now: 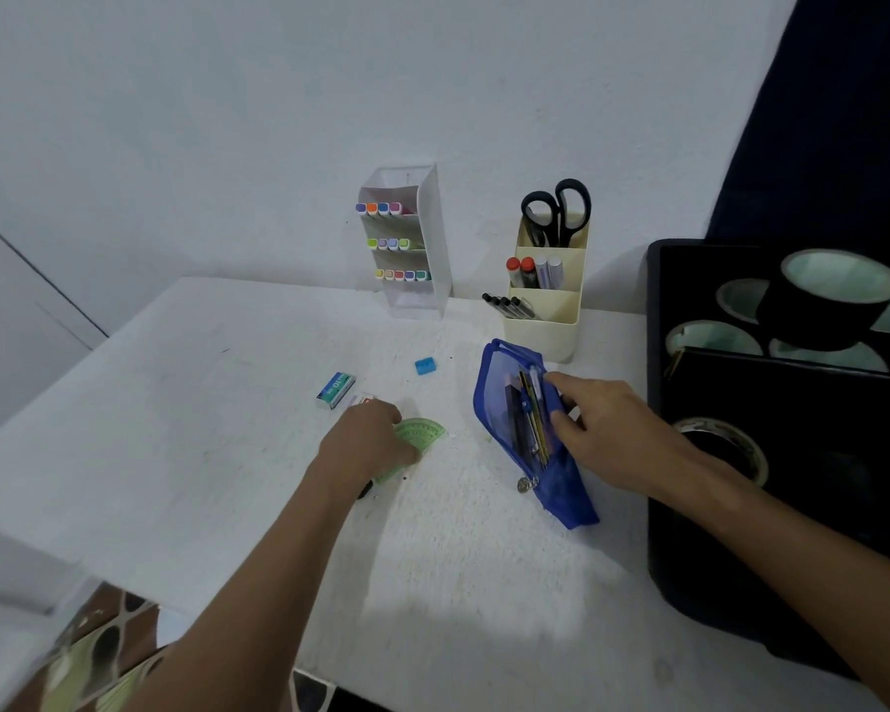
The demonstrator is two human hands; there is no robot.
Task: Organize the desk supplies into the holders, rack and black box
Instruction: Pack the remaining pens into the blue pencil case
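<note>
Left hand [368, 436] grips protractor [420, 436] (apparently); right hand [610, 429] pinches pouch [530, 434].

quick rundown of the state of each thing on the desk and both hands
blue pencil pouch: open, pens inside, lying on desk
right hand: grips the pouch's edge
left hand: fingers curled on the green protractor
green protractor: flat on desk
white rack: upright, markers in three tiers
cream holder: upright, holds scissors, pens
black box: open, tape rolls inside
blue sharpener: loose on desk
staples box: closed, loose
</note>
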